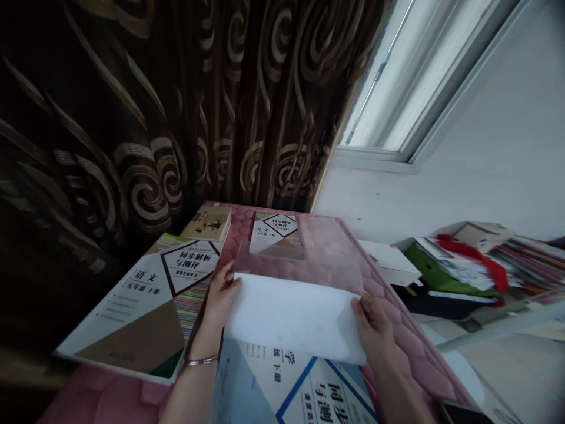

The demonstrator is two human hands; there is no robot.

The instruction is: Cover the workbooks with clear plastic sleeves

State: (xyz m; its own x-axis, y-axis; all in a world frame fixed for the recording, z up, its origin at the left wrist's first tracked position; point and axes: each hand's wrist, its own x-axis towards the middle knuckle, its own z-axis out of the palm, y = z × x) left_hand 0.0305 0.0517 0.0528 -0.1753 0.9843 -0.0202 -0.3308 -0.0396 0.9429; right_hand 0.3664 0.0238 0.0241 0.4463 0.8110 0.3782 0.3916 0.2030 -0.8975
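Observation:
My left hand (pixel 220 300) grips the left edge of a white sheet (pixel 293 315), with its fingers closed over the paper. My right hand (pixel 374 331) pinches the sheet's right edge. The sheet seems to join a clear plastic cover (pixel 309 253) that stretches away from me over the pink quilted surface (pixel 410 341). Under the sheet lies a blue and white workbook (pixel 300 388). A second workbook (pixel 145 306) with a brown and striped cover lies to the left of my left hand. A silver bracelet (pixel 200 360) circles my left wrist.
A small yellow book (pixel 207 222) and another workbook (pixel 276 231) lie at the far end, against a dark patterned curtain (pixel 154 106). At right are a window (pixel 419 76), a white wall, and a messy pile of books with a red cord (pixel 477 259).

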